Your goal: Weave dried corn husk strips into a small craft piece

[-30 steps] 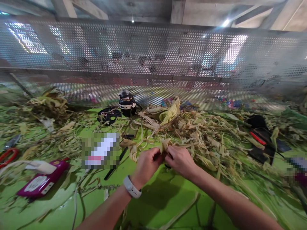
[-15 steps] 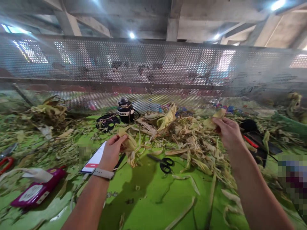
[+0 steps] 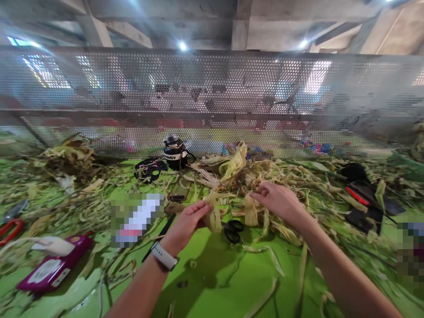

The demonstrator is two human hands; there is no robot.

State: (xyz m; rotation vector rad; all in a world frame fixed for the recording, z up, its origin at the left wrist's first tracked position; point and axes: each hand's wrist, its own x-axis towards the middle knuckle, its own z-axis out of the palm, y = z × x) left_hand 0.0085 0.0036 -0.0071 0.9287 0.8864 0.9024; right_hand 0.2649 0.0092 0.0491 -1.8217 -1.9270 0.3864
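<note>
My left hand (image 3: 185, 225), with a pale watch band at its wrist, pinches a pale yellow corn husk piece (image 3: 214, 217) between thumb and fingers. Across from it, my right hand (image 3: 280, 202) is closed on another corn husk piece (image 3: 251, 212) that hangs from the fingertips. The two pieces are apart, with a small gap between them. Black-handled scissors (image 3: 233, 231) lie on the green table (image 3: 228, 282) just below that gap, their blades partly hidden by the left piece. Behind both hands spreads a heap of dry husks (image 3: 232, 168).
A perforated metal screen (image 3: 205, 88) stands along the back. In front of it are a dark bottle (image 3: 175, 152) and a black item (image 3: 150, 169). A blurred-out phone (image 3: 139, 218), purple power strip (image 3: 56, 265) and red-handled scissors (image 3: 11, 227) lie left. Dark objects (image 3: 362, 212) rest right.
Both hands have come closer together, each still pinching a husk piece. My left hand moved right, off the phone; my right hand moved left and lower.
</note>
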